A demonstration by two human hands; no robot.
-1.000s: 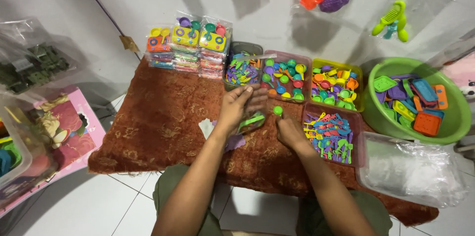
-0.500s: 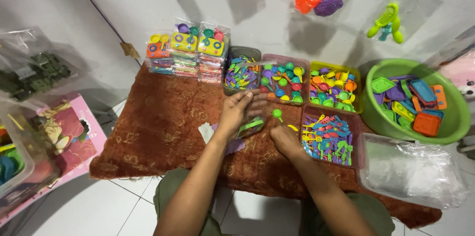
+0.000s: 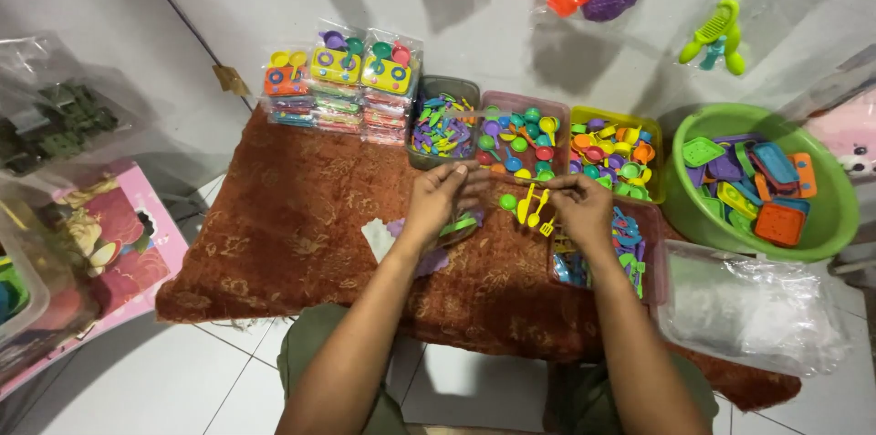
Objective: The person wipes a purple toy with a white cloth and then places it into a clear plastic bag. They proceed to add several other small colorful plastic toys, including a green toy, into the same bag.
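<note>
At the far left edge a clear plastic bin (image 3: 23, 293) and a pink printed board (image 3: 109, 243) sit on the white tiled floor (image 3: 182, 389), well apart from the work. A low table draped in a rust-brown patterned cloth (image 3: 292, 234) fills the middle; its left half is bare fabric, soft and slightly rumpled, the widest free room for moving. At its back left stand stacked clear packets of toy sets (image 3: 342, 83), glossy and crinkled, close to the white wall. The left hand (image 3: 441, 202) hovers over the cloth's centre, fingers pinched together on something small that cannot be made out, above a flat green and purple packet (image 3: 452, 230) lying on the cloth. Just beside it the right hand (image 3: 579, 207) grips a bunch of small toy utensils (image 3: 531, 207), yellow and green hard plastic spoons and a fork hanging down from its fingers. Behind the hands three shallow trays touch side by side: a grey tray (image 3: 443, 125), a pink tray (image 3: 520, 138), a yellow tray (image 3: 613, 152), all heaped with bright plastic pieces. Under the right wrist lies a fourth tray (image 3: 625, 252). Further right a round green basin (image 3: 826, 207) holds square toy plates, and a crumpled clear plastic bag (image 3: 753, 312) crowds the table's right edge.
</note>
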